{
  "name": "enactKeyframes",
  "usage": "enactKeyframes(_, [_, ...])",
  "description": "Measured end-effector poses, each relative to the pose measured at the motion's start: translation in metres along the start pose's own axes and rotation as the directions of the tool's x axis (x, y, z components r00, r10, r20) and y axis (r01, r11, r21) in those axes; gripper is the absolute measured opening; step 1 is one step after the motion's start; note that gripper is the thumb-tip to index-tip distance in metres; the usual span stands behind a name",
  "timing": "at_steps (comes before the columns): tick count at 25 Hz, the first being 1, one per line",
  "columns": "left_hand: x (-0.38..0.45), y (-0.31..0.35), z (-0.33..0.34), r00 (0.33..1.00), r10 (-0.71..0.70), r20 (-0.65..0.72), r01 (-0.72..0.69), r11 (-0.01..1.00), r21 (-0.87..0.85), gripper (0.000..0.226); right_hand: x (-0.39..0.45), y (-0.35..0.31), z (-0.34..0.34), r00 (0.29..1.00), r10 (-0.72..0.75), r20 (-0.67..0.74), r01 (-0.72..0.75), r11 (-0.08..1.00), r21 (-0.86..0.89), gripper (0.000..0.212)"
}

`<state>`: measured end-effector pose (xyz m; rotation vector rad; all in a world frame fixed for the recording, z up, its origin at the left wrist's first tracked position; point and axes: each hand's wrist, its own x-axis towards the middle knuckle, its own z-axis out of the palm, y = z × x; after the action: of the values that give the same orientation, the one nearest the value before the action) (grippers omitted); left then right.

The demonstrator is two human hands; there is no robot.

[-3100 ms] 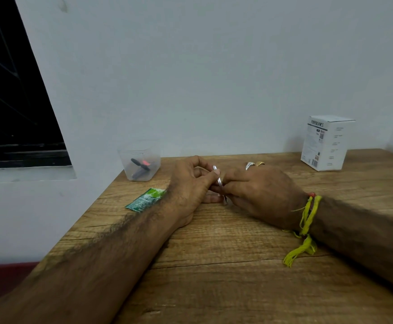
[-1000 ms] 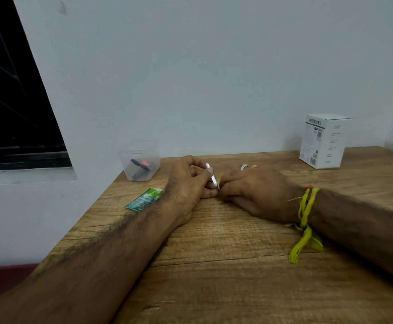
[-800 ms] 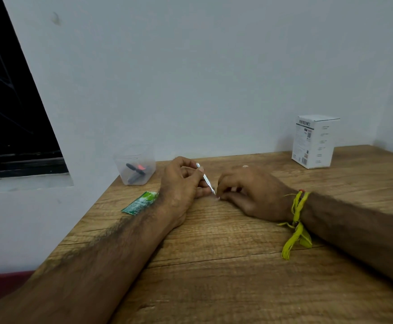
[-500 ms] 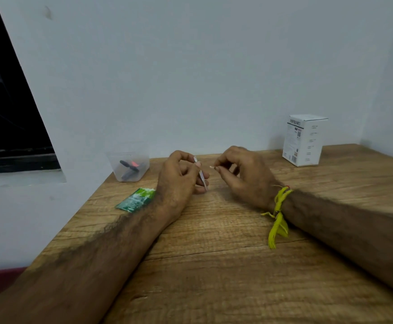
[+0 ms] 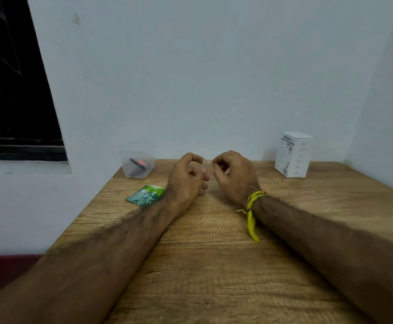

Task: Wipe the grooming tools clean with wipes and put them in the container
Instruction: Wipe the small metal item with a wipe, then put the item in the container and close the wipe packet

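My left hand (image 5: 186, 177) pinches a thin silver grooming tool (image 5: 203, 165), blurred, standing nearly upright between thumb and fingers just above the wooden table (image 5: 214, 265). My right hand (image 5: 234, 175) is close to its right with fingers curled, the fingertips pinched together near the tool; what they hold is too small to tell. A clear plastic container (image 5: 137, 163) stands at the back left by the wall and holds a dark tool with a red part. A green wipe sachet (image 5: 146, 194) lies flat beside my left wrist.
A white cardboard box (image 5: 292, 155) stands upright at the back right of the table. White walls close the back and the right side. A dark window (image 5: 15, 90) is at the left. The table's left edge runs diagonally past the sachet.
Both hands lifted off the table and drew slightly apart. The right hand let go of the silver tool, which stays in the left hand. The rings seen behind the right hand are out of sight.
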<state>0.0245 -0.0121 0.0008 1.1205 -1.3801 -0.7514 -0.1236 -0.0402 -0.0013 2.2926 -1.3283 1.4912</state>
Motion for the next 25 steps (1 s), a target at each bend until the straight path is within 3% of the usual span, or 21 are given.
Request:
enactKeyframes(3, [-0.001,0.002,0.000,0.998,-0.006,-0.066,0.007,1.000,0.001,0.012,0.017,-0.010,0.019,0.989,0.147,-0.019,-0.146,0.989,0.017,0.005])
enactKeyframes(5, [0.003,-0.002,-0.004,0.993,0.020,-0.119,-0.009,0.996,0.090,0.015,0.025,-0.011,0.032,0.981,0.185,-0.050,-0.184,0.983,0.021,0.005])
enactKeyframes(12, [0.011,0.007,-0.022,0.958,0.138,-0.249,-0.032,0.921,0.389,0.015,0.027,-0.002,0.047,0.994,0.100,0.038,-0.100,0.995,0.024,0.004])
enactKeyframes(19, [0.047,0.044,-0.101,0.838,0.205,-0.505,0.136,0.818,0.558,0.025,0.027,0.002,0.050,0.992,0.017,0.126,-0.021,0.999,0.029,0.004])
enactKeyframes(25, [0.080,0.038,-0.125,0.880,0.105,-0.462,0.299,0.633,0.714,0.030,0.028,0.004,0.051,0.993,0.032,0.112,-0.036,0.999,0.033,0.005])
